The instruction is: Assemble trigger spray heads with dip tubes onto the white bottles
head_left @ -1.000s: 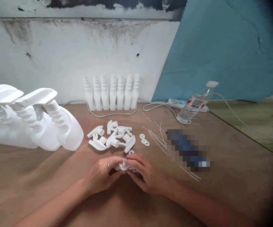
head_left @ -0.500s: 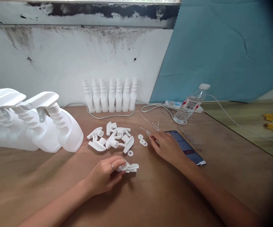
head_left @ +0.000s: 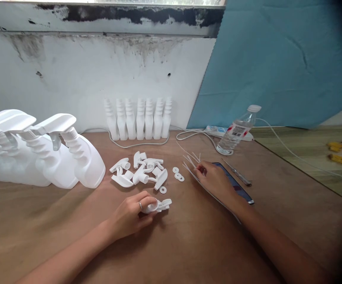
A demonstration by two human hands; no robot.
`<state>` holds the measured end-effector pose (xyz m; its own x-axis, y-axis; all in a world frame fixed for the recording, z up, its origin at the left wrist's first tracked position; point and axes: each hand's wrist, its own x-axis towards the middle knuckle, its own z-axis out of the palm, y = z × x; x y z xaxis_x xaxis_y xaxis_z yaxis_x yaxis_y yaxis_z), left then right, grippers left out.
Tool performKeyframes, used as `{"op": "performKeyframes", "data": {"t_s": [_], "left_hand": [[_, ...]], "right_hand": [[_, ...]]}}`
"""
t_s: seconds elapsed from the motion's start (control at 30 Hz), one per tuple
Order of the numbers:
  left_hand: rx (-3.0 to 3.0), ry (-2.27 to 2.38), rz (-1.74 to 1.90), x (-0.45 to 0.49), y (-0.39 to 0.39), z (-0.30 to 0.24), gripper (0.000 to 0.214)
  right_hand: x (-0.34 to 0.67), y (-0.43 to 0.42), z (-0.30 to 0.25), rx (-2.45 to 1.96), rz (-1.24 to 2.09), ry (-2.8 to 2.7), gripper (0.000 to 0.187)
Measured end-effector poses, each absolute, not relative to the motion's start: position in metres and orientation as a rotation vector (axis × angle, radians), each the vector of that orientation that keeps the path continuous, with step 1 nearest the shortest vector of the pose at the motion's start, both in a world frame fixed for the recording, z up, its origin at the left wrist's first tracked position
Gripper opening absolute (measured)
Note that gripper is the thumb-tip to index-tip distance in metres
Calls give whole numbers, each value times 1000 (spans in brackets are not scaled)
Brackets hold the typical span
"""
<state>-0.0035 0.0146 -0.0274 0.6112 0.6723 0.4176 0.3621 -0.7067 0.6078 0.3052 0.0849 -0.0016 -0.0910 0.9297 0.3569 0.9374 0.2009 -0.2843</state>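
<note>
While the left hand point(head_left: 137, 212) is clasping a white spray head point(head_left: 162, 205), the right hand point(head_left: 217, 182) is curling at thin tubes point(head_left: 190, 161), its grip unclear.

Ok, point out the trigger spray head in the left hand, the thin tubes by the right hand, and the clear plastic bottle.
Trigger spray head point(head_left: 162, 204): head view, exposed body.
Thin tubes point(head_left: 191, 160): head view, cluster's upper part.
Clear plastic bottle point(head_left: 237, 130): head view, its label.

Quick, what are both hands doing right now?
Left hand: closed on a white spray trigger head.
Right hand: curled at the thin white tubes; grip cannot be told.
</note>
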Motion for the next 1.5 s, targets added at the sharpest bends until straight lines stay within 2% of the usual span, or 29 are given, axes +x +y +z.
{"op": "performKeyframes", "data": {"t_s": [0.13,0.3,0.67,0.87,1.0,1.17,1.4,1.5], "left_hand": [[2339,858,949,-3,14,-33,28],[2319,901,958,-3,14,-34,32],[2312,808,966,-3,14,-26,24],[2334,865,963,-2,12,-28,18],[2317,978,988,-2,11,-31,24],[2345,854,1006,-2,14,-33,19],[2404,740,1098,-5,15,-33,21],[2416,757,1099,-5,15,-34,19]], "right_hand": [[303,77,14,-1618,-97,-1820,14],[297,70,19,-1517,9,-1721,15],[294,61,34,-1111,215,-1252,21],[284,51,48,-827,337,-1188,16],[276,46,43,-840,552,-1272,15],[274,49,33,-934,704,-1365,17],[281,63,11,-1321,680,-1781,28],[278,63,5,-1314,675,-1810,31]]}}
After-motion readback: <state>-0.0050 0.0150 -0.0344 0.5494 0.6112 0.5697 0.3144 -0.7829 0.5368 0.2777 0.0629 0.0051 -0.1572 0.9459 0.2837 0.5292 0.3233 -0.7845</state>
